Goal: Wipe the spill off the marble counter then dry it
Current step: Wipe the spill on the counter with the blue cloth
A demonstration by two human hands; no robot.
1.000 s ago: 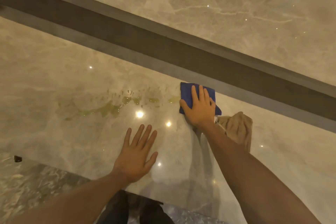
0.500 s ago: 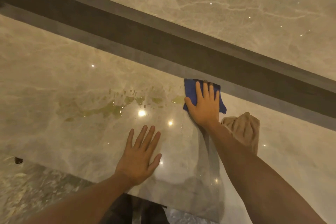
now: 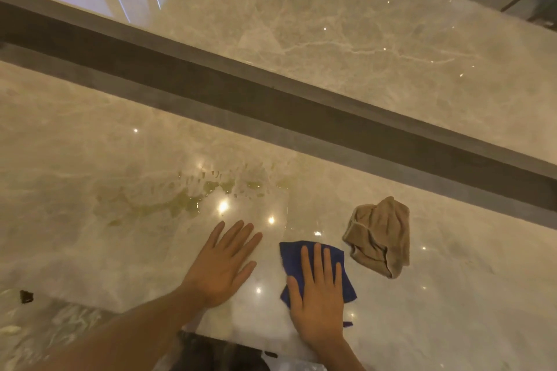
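Your right hand (image 3: 319,301) lies flat on the blue cloth (image 3: 294,262), fingers (image 3: 318,262) straight and spread, pressing it down onto the marble bench (image 3: 75,159) near its front edge. The cloth shows past your fingertips on the far side and juts out to both sides of the hand; your palm covers its near part. Your left hand (image 3: 221,265) rests flat on the bare marble just beside the cloth, fingers extended and close together, pointing away from you and holding nothing.

The spill (image 3: 180,205), a yellowish-green smear with scattered droplets, lies farther back on the bench, beyond your left fingertips and off to the left of the cloth. The cloth does not touch it; a stretch of glossy marble lies between them.

A crumpled tan cloth (image 3: 379,235) sits on the bench to the right of the blue one, near your right fingertips but apart from them. Behind the bench runs a dark ledge (image 3: 271,105), with a raised marble surface (image 3: 361,33) beyond it.
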